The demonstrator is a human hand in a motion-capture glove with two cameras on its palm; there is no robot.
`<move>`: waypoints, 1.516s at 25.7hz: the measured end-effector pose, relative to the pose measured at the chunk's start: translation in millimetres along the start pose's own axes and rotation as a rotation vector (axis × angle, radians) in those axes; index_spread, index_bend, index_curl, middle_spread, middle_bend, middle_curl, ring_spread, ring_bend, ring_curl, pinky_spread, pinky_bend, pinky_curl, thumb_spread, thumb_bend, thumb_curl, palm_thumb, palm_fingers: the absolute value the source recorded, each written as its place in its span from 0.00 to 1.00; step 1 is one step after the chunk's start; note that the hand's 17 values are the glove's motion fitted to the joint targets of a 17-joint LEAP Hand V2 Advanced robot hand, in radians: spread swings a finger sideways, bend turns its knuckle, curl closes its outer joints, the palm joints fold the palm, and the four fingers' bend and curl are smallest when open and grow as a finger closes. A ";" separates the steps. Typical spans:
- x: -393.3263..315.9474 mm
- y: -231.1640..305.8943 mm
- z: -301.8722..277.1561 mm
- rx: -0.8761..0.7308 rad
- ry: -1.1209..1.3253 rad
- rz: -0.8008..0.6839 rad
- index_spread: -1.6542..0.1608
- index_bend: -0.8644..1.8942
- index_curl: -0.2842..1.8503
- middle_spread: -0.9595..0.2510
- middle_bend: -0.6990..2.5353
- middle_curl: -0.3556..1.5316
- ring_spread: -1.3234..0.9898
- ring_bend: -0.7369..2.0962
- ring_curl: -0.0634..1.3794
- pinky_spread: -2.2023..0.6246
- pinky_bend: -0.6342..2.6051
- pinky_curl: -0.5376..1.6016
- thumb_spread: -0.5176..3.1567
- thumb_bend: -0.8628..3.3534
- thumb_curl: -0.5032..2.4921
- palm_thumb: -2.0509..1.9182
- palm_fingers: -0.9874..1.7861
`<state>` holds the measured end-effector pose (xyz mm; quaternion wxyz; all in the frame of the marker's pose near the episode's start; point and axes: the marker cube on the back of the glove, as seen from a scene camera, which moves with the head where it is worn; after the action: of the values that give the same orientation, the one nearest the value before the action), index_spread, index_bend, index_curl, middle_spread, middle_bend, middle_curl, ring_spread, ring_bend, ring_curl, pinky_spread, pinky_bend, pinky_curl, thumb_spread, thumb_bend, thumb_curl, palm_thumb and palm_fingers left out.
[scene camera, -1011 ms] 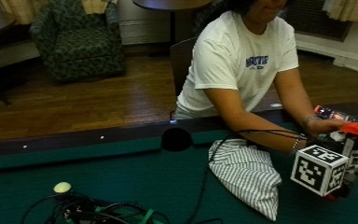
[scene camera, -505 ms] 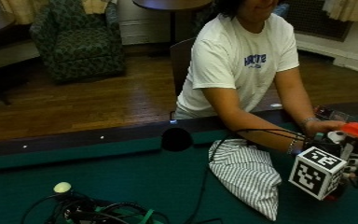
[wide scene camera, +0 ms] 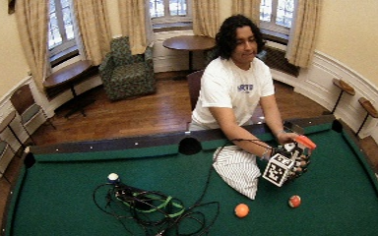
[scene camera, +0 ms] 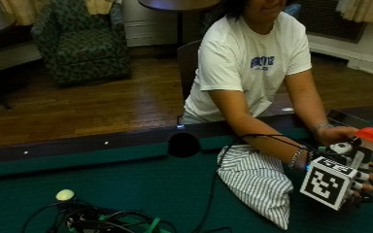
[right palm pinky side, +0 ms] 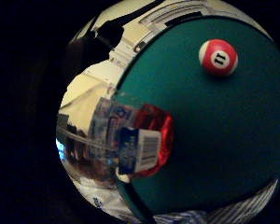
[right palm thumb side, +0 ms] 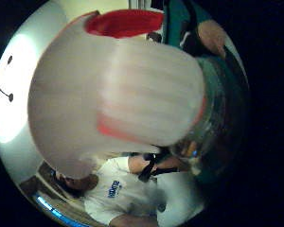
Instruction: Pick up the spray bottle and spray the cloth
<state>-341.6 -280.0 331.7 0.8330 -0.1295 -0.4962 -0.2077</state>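
A striped grey-and-white cloth lies crumpled on the green felt in front of the person. Just right of it, my gloved right hand grips a spray bottle with an orange trigger head, held upright above the felt. The person's bare left hand touches the bottle near its head. In the little finger side palm view the bottle's labelled clear body hangs over the table's edge and felt, with the cloth below. The white and red spray head fills the thumb side palm view.
This is a pool table with a corner-to-corner rail and a side pocket. An orange ball and a red-striped ball lie in front of the cloth. A tangle of cables and a white ball sit to the left.
My gloved hand and the bottle have sunk a little. The bare left hand has come down closer to the bottle's head. The cloth has not moved.
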 end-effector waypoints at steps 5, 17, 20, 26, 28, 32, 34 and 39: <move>1.4 6.7 -6.6 -0.005 0.088 -0.018 0.70 0.37 0.37 0.63 0.29 0.41 0.51 0.37 0.30 0.83 0.29 0.42 0.36 0.18 0.36 0.64 0.56; -7.2 77.9 -73.0 0.095 0.434 0.113 0.67 0.37 0.32 0.61 0.28 0.39 0.51 0.33 0.27 0.85 0.27 0.41 0.37 0.19 0.33 0.60 0.48; -18.8 97.3 -92.5 0.110 0.570 0.167 0.67 0.37 0.31 0.61 0.28 0.39 0.51 0.33 0.26 0.85 0.26 0.41 0.37 0.19 0.32 0.60 0.48; -54.0 127.3 -120.3 0.135 0.794 0.259 0.67 0.37 0.31 0.62 0.28 0.39 0.51 0.33 0.25 0.85 0.25 0.40 0.37 0.19 0.31 0.59 0.48; -64.7 134.7 -126.4 0.151 0.852 0.299 0.67 0.37 0.30 0.62 0.28 0.38 0.51 0.33 0.25 0.85 0.26 0.40 0.37 0.19 0.31 0.59 0.48; -84.5 152.8 -139.7 0.233 0.968 0.401 0.66 0.37 0.30 0.62 0.27 0.38 0.51 0.33 0.25 0.86 0.26 0.40 0.37 0.19 0.30 0.59 0.48; -90.6 161.6 -148.2 0.278 1.000 0.449 0.66 0.37 0.30 0.62 0.27 0.38 0.51 0.33 0.25 0.86 0.25 0.40 0.37 0.19 0.30 0.59 0.48; -103.1 179.6 -162.0 0.315 1.077 0.521 0.66 0.37 0.29 0.63 0.27 0.38 0.51 0.33 0.25 0.86 0.25 0.40 0.37 0.19 0.30 0.58 0.48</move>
<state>-174.6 -167.9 162.5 0.9990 0.0011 0.0171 0.0422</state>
